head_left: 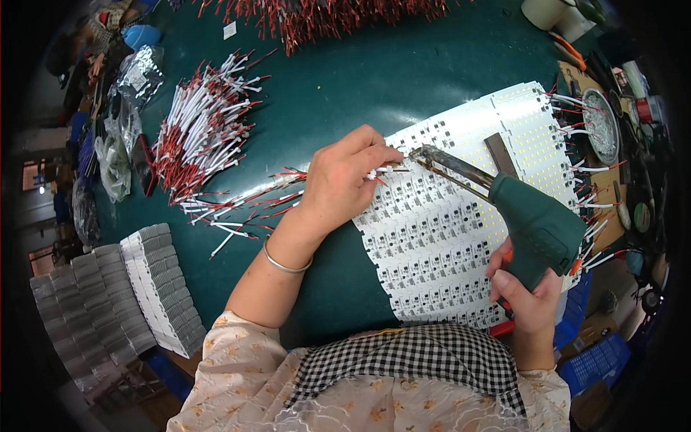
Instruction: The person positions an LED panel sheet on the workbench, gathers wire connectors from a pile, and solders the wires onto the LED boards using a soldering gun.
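My left hand (340, 180) is closed in a pinch on several short wires (379, 173) with white sleeves and red strands. Their ends reach over the left edge of a sheet of white circuit boards (432, 241) dotted with small black and yellow parts. In my right hand (529, 294) is the grip of a dark green soldering gun (538, 223). Its metal tip points left, close to my left fingertips and the board's upper left edge; whether it touches anything I cannot tell. A dark flat bar (502, 155) lies across the boards behind the gun.
A heap of red and white wires (209, 126) lies at left, with loose ones trailing toward my left wrist. More wires (324, 18) are piled at the far edge. Stacked white strips (162, 288) stand lower left. A round metal dish (601, 126) and blue crate (594, 363) are at right.
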### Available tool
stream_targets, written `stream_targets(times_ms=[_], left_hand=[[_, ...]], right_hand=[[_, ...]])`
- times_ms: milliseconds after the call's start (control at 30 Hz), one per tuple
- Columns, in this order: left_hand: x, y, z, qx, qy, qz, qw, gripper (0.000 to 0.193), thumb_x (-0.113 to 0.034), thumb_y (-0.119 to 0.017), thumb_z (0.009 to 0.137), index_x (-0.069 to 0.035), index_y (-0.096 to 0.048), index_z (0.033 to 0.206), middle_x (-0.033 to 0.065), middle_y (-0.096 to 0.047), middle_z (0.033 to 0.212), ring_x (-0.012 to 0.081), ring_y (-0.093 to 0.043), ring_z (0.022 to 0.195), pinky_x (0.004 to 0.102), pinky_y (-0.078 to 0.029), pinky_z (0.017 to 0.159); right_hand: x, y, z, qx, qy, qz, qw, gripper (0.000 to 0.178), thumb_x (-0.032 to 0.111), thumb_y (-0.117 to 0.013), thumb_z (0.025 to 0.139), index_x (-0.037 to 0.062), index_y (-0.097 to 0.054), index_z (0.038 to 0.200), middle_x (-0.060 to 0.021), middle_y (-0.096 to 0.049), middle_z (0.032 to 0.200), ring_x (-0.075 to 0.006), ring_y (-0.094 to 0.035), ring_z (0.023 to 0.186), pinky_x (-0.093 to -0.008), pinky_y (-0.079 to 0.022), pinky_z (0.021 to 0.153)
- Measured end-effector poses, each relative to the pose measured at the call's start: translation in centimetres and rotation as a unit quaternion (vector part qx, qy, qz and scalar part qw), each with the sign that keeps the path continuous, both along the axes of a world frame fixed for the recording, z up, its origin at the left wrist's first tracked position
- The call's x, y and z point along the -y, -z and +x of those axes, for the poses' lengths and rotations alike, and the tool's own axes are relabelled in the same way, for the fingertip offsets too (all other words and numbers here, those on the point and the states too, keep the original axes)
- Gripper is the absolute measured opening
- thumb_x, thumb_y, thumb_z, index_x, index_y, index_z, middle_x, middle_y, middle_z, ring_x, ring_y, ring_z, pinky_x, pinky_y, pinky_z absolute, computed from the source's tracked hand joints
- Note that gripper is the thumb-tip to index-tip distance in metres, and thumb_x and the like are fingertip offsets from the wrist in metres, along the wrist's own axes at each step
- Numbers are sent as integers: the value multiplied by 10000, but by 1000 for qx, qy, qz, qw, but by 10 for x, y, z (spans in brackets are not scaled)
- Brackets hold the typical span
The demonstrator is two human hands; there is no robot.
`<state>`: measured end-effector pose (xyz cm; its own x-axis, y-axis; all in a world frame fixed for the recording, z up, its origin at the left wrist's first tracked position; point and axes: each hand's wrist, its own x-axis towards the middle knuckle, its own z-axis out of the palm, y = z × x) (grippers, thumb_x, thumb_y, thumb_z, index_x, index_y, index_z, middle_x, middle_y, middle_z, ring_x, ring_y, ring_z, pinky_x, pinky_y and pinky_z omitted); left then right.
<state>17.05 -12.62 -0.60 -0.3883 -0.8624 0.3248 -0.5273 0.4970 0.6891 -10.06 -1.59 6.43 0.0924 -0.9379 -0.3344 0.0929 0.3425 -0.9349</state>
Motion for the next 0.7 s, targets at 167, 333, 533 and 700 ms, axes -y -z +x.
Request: stream_targets(times_ms=[167,333,533,700], left_hand=[[1,1,2,14,7,-27,1000,434,178,-586,567,-43,-698,924,77,-606,818,204,-628,716,295,-508,609],[1,5,2,9,12,-52,999,430,171,-595,561,-47,-691,919,73,-603,809,202,-622,696,295,-502,584],[1,6,1,19,12,-92,996,421,166,-595,556,-51,-684,906,65,-599,793,201,-609,660,296,-489,546],[2,7,-2,19,11,-106,994,417,160,-596,554,-55,-681,901,63,-596,783,202,-599,639,297,-480,529]], right_hand=[[3,0,4,-12,-24,-5,1000,372,-32,-635,828,-50,-519,1180,-95,-616,869,-94,-561,663,-223,-466,554],[0,8,5,-52,-21,-31,998,405,7,-669,790,-68,-511,1155,-145,-596,893,-133,-578,643,-241,-495,487],[-5,9,0,-148,-89,-107,979,462,14,-676,782,-73,-497,1199,-123,-598,897,-131,-577,640,-233,-492,485],[8,-14,6,-40,121,-59,990,621,115,-741,731,-136,-449,1218,-161,-603,910,-145,-576,612,-227,-468,417]])
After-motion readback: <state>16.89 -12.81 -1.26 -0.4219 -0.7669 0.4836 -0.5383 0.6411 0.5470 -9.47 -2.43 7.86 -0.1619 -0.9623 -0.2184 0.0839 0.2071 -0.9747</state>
